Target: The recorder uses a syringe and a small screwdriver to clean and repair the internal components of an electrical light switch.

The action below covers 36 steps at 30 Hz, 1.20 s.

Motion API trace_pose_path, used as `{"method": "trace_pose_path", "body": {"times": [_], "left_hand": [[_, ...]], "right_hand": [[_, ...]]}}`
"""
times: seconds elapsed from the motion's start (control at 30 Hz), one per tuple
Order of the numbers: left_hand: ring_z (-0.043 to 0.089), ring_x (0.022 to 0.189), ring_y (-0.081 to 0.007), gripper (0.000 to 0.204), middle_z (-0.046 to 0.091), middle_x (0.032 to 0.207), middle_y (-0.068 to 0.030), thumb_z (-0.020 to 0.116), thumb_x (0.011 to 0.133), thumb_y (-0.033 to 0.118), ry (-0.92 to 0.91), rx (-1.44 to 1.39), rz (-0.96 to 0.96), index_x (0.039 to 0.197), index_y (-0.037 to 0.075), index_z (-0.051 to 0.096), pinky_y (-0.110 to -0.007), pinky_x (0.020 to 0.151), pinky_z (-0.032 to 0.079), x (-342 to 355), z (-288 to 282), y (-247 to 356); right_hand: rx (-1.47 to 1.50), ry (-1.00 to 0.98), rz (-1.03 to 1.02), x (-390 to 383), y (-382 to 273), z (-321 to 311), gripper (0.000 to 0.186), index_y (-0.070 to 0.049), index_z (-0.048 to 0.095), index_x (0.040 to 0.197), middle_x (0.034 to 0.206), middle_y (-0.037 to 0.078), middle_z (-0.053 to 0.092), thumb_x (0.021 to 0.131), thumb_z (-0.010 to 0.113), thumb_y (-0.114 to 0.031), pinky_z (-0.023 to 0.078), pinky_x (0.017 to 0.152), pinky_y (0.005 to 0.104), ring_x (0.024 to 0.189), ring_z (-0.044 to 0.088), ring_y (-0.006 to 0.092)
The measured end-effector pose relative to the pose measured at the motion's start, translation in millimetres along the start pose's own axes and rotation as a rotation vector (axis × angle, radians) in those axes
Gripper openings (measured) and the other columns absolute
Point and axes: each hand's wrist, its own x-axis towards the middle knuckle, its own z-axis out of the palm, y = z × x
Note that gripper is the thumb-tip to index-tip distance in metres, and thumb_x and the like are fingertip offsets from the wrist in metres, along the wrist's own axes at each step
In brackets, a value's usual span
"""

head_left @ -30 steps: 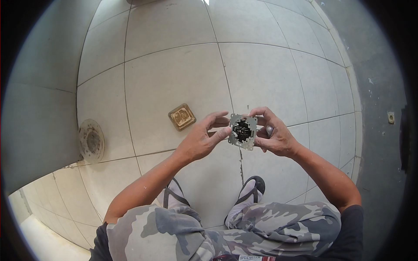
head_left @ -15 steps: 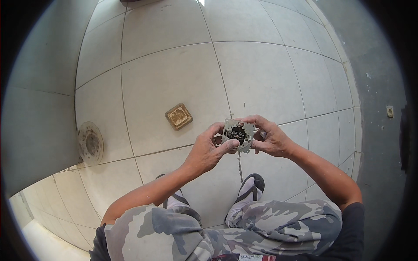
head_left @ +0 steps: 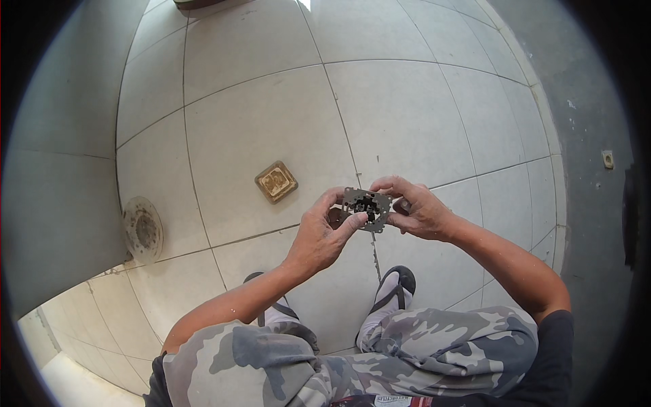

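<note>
A square metal mounting plate with a black electrical mechanism in its centre (head_left: 378,207) is held up over the floor, tilted, between my hands. My left hand (head_left: 321,237) grips its left side, with the thumb pressed over the middle. Around its right side curl the fingers and thumb of my right hand (head_left: 422,216), closed on it. Some fingers of both hands are hidden behind the plate. On the floor beyond them, a little to the left, lies a small square brown item (head_left: 276,181) with a lighter raised middle.
At the left, a dirty round disc (head_left: 141,229) lies beside a grey panel (head_left: 61,203). A small fixture (head_left: 607,160) is on the grey surface at the right, near a dark object (head_left: 628,217). My sandalled feet (head_left: 393,285) are below my hands on the tiles (head_left: 251,108).
The plate has moved slightly left and nearer to me and tilted. My left fingers have closed round it, and the thumb has slid onto its centre. The view has shifted slightly.
</note>
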Motion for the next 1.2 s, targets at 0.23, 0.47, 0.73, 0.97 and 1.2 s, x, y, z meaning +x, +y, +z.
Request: {"method": "trace_pose_path", "body": {"times": [0.23,0.47,0.73,0.97,1.2], "left_hand": [[0.055,0.120,-0.0190,0.047,0.054,0.131,-0.0148,0.054,0.102,0.013,-0.038,-0.293,-0.146,0.144,0.004,0.036,-0.037,0.103,0.051,-1.5,1.2,1.2],[0.056,0.119,-0.0177,0.038,0.053,0.130,-0.0119,0.051,0.104,0.016,0.039,-0.170,-0.155,0.137,0.003,0.040,-0.036,0.104,0.051,-3.3,4.6,-5.9],[0.058,0.114,-0.0156,0.038,0.057,0.123,-0.0103,0.056,0.102,0.024,0.019,-0.306,-0.144,0.129,-0.002,0.048,-0.031,0.100,0.051,-5.3,4.3,-4.4],[0.057,0.113,-0.0138,0.040,0.058,0.121,-0.0095,0.061,0.101,0.023,0.047,-0.437,-0.115,0.130,-0.002,0.048,-0.030,0.098,0.050,-4.0,5.4,-9.7],[0.058,0.108,-0.0125,0.037,0.060,0.118,-0.0079,0.063,0.099,0.021,0.060,-0.298,-0.090,0.127,-0.002,0.051,-0.029,0.095,0.050,-3.3,4.0,-13.1]], "right_hand": [[-0.130,0.080,0.047,3.9,-20.1,2.5,0.040,-0.003,0.060,0.115,0.089,0.011,0.072,0.078,0.073,-0.009,0.047,0.056,0.0299,0.062,0.060,0.0153],[-0.231,0.171,0.026,5.1,-27.1,15.5,0.037,0.002,0.062,0.108,0.082,0.016,0.070,0.078,0.074,-0.014,0.051,0.060,0.0333,0.063,0.063,0.0219],[-0.205,0.174,0.002,5.2,-25.4,16.1,0.047,-0.003,0.064,0.117,0.082,0.004,0.066,0.077,0.081,-0.020,0.043,0.053,0.0267,0.058,0.049,0.0115],[-0.156,0.169,-0.113,1.5,-13.9,14.3,0.057,-0.008,0.061,0.128,0.096,0.003,0.067,0.078,0.083,-0.023,0.041,0.052,0.0259,0.059,0.047,0.0095],[-0.188,0.129,-0.088,3.0,-9.2,10.6,0.051,-0.009,0.061,0.128,0.097,0.004,0.067,0.080,0.079,-0.016,0.040,0.051,0.0245,0.057,0.043,0.0081]]}}
